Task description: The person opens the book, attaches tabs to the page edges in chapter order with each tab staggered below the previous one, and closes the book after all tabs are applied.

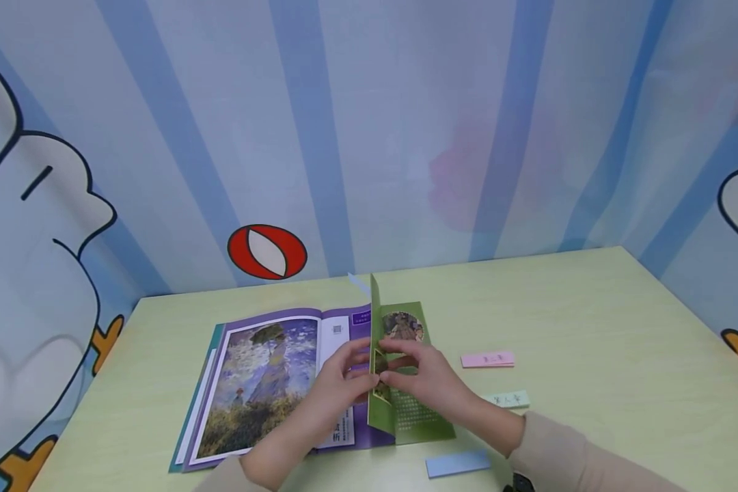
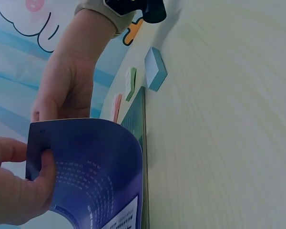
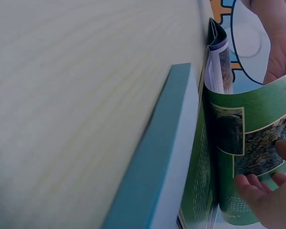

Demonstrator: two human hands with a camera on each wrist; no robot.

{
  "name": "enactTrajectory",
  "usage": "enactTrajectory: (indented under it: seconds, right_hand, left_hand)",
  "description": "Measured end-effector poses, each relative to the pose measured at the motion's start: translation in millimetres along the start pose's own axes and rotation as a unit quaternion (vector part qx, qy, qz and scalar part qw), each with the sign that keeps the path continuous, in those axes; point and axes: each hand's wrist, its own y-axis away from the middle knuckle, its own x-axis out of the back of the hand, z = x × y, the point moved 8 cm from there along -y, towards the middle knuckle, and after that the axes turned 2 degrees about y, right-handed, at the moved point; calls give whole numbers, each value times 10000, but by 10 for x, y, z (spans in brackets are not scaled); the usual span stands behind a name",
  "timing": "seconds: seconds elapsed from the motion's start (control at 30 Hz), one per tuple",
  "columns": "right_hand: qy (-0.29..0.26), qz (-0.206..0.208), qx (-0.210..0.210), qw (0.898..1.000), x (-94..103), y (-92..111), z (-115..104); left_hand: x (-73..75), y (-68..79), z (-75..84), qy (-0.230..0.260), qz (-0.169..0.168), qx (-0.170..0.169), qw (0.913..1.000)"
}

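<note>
An open art book lies on the table, its left page showing a painting [image 1: 264, 389] of a figure with a parasol. One page [image 2: 90, 162] stands raised from it, purple on one face and green with pictures on the other. My left hand [image 1: 335, 386] pinches its free edge, with the thumb [image 2: 46, 167] on the purple face. On the green face [image 3: 271, 100], my right hand [image 1: 427, 379] touches the page with thumb and fingertips; both show on that side. A pale blue strip [image 1: 358, 281] sticks out beyond the page's far end.
Right of the book lie a pink note pad [image 1: 487, 359] and a green one [image 1: 510, 399], both with handwriting. A thick blue pad [image 1: 458, 464] sits near the front edge. Behind the table [image 1: 590, 328] hangs a striped blue backdrop [image 1: 393, 137].
</note>
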Motion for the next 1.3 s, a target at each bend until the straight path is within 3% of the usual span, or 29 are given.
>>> enactTrajectory:
  seconds: [0.13,0.3,0.57,0.8,0.97,1.3]
  right_hand:
    - [591,-102,532,9968,-70,-11,-78]
    - [1318,-204,1169,9842,-172,-19,-189]
    - [2480,-122,1528,9566,-280,-26,-326]
    - [2531,-445,1356,9568,-360,-41,-314]
    - [2484,-640,1250,9584,-417,-39,-321]
    - [2717,-911,1566,9452,-563,5,-383]
  left_hand:
    - [114,59,16,-15,115,57,9999]
    - [283,124,10,-98,293,242,9992]
    - [558,203,6,-323,608,295,9972]
    - [726,304,38,-456,760,270,9957]
    - [856,390,59,-532,1127,323,9917]
    - [1162,574,60,-776,1474,566,9844]
